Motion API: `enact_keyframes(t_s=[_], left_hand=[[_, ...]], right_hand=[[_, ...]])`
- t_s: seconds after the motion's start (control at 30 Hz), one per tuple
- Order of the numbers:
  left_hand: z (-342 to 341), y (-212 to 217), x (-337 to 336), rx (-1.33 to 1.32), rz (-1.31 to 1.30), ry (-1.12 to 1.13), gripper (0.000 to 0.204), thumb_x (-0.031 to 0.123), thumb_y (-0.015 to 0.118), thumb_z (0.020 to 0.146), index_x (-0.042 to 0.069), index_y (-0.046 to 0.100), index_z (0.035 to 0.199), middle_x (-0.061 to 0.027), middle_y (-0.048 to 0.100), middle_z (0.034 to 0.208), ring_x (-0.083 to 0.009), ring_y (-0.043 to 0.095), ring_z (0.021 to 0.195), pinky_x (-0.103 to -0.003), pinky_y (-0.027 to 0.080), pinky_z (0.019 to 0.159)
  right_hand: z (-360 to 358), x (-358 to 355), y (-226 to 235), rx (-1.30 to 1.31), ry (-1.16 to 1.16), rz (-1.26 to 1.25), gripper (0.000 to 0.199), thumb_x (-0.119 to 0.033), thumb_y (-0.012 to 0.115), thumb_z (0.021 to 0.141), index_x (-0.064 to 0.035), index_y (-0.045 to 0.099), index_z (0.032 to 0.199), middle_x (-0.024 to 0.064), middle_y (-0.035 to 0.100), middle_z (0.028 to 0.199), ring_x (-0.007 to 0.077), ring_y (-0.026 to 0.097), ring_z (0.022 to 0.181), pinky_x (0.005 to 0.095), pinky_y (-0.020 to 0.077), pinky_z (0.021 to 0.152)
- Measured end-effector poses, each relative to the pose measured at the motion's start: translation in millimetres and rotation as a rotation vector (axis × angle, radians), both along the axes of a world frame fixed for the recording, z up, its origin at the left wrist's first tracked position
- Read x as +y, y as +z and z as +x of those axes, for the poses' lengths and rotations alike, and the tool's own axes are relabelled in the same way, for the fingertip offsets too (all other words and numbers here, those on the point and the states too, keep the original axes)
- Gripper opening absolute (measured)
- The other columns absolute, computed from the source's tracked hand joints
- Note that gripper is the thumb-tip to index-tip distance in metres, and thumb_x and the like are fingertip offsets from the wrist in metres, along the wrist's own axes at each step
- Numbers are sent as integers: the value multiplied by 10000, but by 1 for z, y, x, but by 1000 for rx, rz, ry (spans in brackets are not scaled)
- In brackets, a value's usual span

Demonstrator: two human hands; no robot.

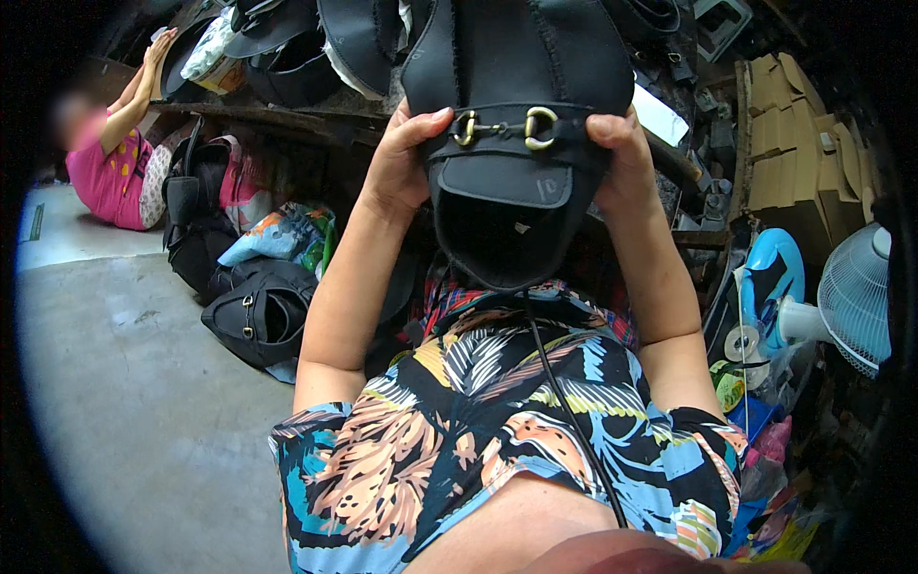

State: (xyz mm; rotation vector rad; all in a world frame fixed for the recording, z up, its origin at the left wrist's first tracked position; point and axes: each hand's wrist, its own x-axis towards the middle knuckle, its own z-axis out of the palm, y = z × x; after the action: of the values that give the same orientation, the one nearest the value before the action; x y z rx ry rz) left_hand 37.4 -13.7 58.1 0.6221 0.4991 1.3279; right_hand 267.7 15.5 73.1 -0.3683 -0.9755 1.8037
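Observation:
Between my two hands is a black shoe upper, held up in front of my chest. A gold-coloured horsebit ornament crosses its strap, and the dark opening faces me. My left hand grips the upper's left side, thumb on the strap end. On the opposite side my right hand holds it the same way, thumb beside the ornament. The other fingers of both hands are mostly hidden behind the upper. More black uppers lie on the bench just beyond.
Finished-looking black uppers are heaped on the floor at left, by a colourful bag. A person in pink sits far left. Cardboard pieces, a fan and thread spools stand at right. The wooden bench edge runs ahead.

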Motion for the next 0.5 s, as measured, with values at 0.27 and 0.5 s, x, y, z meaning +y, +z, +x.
enact_keyframes(t_s=[0.27, 0.5], left_hand=[[6, 14, -11, -107, 84, -8, 421, 91, 634, 860, 39, 521, 1262, -138, 677, 1081, -232, 706, 912, -375, 609, 793], [19, 2, -7, -128, -42, -15, 376, 103, 666, 885, -15, 499, 1201, -151, 675, 1024, -234, 709, 874, -398, 614, 782]], right_hand=[[2, 9, -10, 52, 85, -53, 267, -145, 673, 787, 25, 679, 993, 110, 722, 881, 175, 722, 738, 332, 620, 687], [19, 10, -28, 27, 52, -127, 316, -191, 661, 805, 3, 667, 1054, 98, 717, 940, 179, 713, 779, 313, 601, 727]])
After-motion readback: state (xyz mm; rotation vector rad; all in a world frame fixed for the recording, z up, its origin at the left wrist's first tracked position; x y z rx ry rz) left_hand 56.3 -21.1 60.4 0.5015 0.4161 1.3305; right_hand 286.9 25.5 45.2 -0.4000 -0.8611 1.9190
